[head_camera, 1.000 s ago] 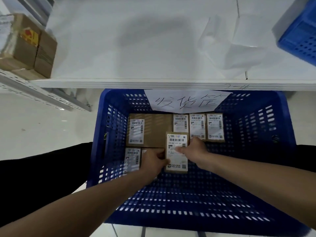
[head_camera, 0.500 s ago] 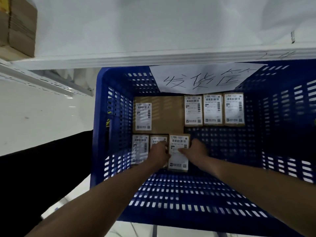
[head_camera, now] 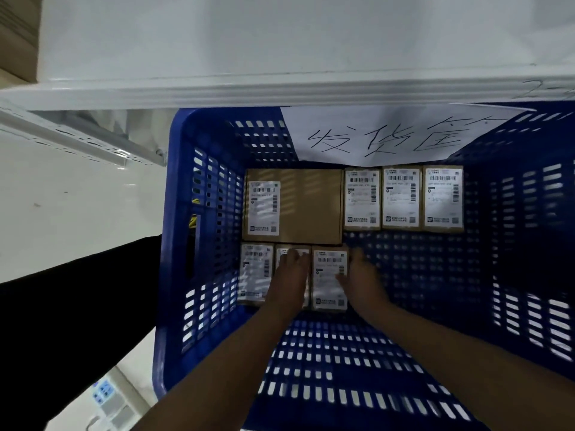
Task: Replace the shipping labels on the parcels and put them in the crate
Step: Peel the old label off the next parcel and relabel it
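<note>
Between our two hands a small labelled parcel [head_camera: 329, 279] lies flat on the floor of the blue crate [head_camera: 529, 275]. Our right hand [head_camera: 361, 283] touches its right edge, thumb on the label and fingers running along the side; whether they curl around the edge we cannot tell. Our left hand [head_camera: 287, 278] rests with fingers extended on the neighbouring parcel [head_camera: 292, 255], hiding most of it. Just left of that hand lies a third small parcel [head_camera: 255, 273]. Beyond our fingertips sit a wide cardboard box [head_camera: 308, 206] with one label and, to its right, a row of three labelled parcels [head_camera: 403, 197]. Farther ahead a handwritten paper sign [head_camera: 392, 135] hangs on the crate wall, under a white shelf [head_camera: 280, 42].
</note>
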